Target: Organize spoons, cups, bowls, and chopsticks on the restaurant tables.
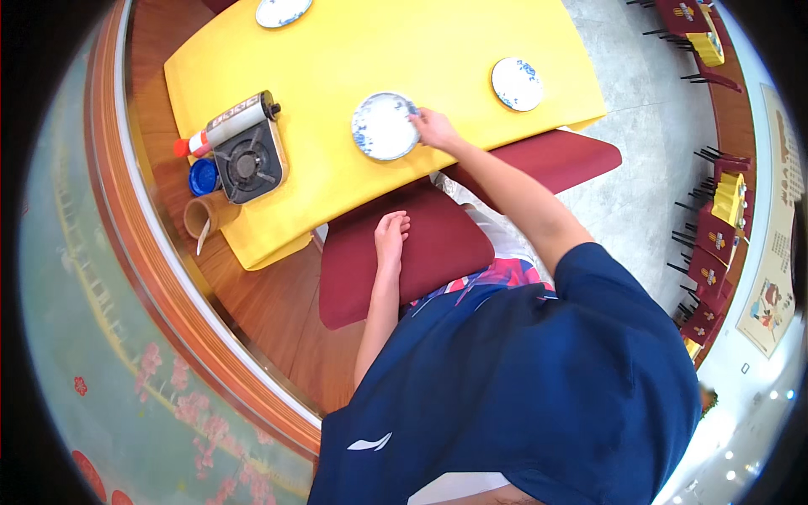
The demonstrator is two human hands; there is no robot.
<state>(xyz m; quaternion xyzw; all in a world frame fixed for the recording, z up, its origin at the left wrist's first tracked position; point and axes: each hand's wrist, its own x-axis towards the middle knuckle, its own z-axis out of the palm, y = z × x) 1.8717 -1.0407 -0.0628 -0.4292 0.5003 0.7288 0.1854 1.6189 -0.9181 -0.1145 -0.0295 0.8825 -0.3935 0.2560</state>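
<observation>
My right hand (435,128) grips the right rim of a white plate with blue floral decoration (384,126), at the near side of a table with a yellow tablecloth (315,76). Whether the plate touches the cloth I cannot tell. Over the seat of a dark red chair (435,246), my left hand (392,233) hangs with loosely curled fingers and nothing in it. Two similar plates lie on the cloth, one to the right (517,84) and one at the far side (283,10).
At the table's left end stand a portable gas stove (249,163), a cylindrical canister (230,123), a blue round container (203,177) and a brown cup (208,213) with a white utensil. Another red chair (562,158) is at right. A wall (101,284) runs along the left.
</observation>
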